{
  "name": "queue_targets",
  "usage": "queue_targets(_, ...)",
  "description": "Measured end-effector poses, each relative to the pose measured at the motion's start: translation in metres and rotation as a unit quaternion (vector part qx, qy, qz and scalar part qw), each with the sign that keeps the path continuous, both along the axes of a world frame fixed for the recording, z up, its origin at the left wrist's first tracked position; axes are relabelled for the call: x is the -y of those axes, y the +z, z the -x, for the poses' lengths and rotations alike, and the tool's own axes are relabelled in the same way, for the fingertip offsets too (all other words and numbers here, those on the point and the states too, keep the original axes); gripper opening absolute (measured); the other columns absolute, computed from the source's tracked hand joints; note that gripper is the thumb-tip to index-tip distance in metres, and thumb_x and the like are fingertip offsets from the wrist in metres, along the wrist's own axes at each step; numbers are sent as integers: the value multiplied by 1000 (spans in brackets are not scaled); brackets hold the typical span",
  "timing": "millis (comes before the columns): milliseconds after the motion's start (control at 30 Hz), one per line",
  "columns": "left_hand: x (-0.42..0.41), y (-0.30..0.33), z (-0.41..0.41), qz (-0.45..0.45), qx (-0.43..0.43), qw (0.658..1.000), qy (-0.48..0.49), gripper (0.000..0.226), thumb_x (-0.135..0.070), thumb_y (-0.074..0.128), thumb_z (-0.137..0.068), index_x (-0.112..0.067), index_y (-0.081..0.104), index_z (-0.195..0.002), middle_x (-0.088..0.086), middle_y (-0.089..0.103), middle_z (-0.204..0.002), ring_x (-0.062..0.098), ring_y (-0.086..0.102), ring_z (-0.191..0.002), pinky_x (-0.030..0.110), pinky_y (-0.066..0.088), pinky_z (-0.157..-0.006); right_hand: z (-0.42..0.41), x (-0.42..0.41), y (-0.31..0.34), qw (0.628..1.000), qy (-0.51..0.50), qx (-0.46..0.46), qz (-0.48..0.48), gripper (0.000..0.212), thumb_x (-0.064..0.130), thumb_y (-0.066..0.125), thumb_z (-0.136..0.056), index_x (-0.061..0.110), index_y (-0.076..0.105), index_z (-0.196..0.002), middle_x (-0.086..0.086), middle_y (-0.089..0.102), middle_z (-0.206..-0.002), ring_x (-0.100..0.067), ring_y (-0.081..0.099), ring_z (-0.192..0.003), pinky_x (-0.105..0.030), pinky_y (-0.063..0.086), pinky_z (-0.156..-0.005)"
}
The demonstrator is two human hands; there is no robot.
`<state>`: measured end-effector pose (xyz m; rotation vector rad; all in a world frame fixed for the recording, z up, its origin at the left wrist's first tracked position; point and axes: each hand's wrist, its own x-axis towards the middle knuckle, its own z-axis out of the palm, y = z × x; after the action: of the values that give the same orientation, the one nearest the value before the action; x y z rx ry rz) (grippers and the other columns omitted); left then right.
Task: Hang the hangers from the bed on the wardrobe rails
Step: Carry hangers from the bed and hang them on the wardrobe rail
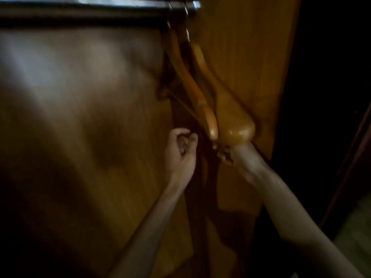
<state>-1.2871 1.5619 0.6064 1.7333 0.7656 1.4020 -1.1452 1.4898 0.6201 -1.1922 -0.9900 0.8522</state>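
Hanging step, near done: two wooden hangers (202, 93) hooked on the rail (84, 7) at top of frame, crowded against the wardrobe side panel (251, 57), centre right. Right hand (239, 157) sits under the broad hanger end, blurred, grip state cannot tell. Left hand (181, 151) just beside, fingers loosely curled, holding nothing. Next likely: let go, withdraw. Rail leftward looks free; right side tight.

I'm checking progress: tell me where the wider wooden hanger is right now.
In the head view, the wider hanger hangs from the rail at upper right, beside a slimmer hanger, its lower end by the right hand.
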Motion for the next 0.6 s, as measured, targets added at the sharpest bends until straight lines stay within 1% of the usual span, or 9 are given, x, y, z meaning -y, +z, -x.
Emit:
queue_targets(67,9,-55,-1,40,-55,997,-44,14,-24,59,-101,-17,58,-112,6,63,-84,12,61,-73,20,48,-61,-3,16,-35,996,-10,46,81,24,32,55,-100,18,74,-102,1,65,-80,-11,51,-59,-24,38,-53)
queue_targets(133,22,-113,-7,106,-136,979,-108,7,-21,59,-101,-19,60,-108,-2,64,-84,8,60,-69,19,46,-58,-6,41,-92,983,-1,82,166,25,39,57,-98,22,74,-106,4,68,-84,-10,57,-64,-24,43,-55)
queue_targets(233,49,-199,-20,188,-273,921,-205,6,-17,60,-101,-14,64,-99,-7,64,-73,2,56,-55,15,41,-51,-10,84,-175,949,20,91,301,25,41,59,-97,22,73,-104,5,72,-88,-7,64,-68,-23,50,-58)
queue_targets(300,75,-253,-32,218,-356,870,-263,7,-14,61,-98,-9,66,-97,-1,71,-76,4,60,-55,15,43,-48,-12,120,-235,929,-8,35,370,22,33,59,-99,17,73,-102,4,73,-88,-10,66,-70,-24,53,-61)
queue_targets(367,104,-297,-43,245,-424,812,-316,8,-8,60,-96,-6,68,-100,6,74,-84,9,63,-58,17,46,-47,-10,161,-285,907,-53,-20,418,15,24,60,-99,18,73,-96,5,74,-82,-12,67,-67,-24,55,-60)
queue_targets(433,133,-334,-51,243,-484,754,-370,10,-10,59,-98,-6,68,-99,9,73,-80,14,61,-56,20,46,-47,-7,203,-328,879,-87,-58,465,16,18,57,-99,14,72,-95,0,73,-79,-15,66,-65,-27,56,-60)
queue_targets(500,166,-366,-58,218,-546,684,-431,15,-16,57,-99,-7,68,-95,5,71,-73,15,59,-51,24,44,-50,1,252,-366,847,-143,-108,502,19,14,54,-98,10,72,-103,-9,74,-86,-16,67,-64,-29,57,-62)
queue_targets(533,182,-381,-59,202,-579,644,-458,19,-19,56,-100,-7,69,-93,5,72,-73,15,59,-51,24,44,-51,9,277,-383,830,-175,-127,514,20,13,54,-97,7,72,-105,-9,74,-85,-15,67,-62,-28,57,-61)
queue_targets(600,218,-406,-63,168,-638,565,-496,24,-24,55,-101,-6,69,-93,7,74,-79,13,61,-53,23,44,-51,28,331,-411,790,-251,-175,532,20,15,58,-95,3,73,-102,0,71,-69,-9,65,-52,-25,55,-55)
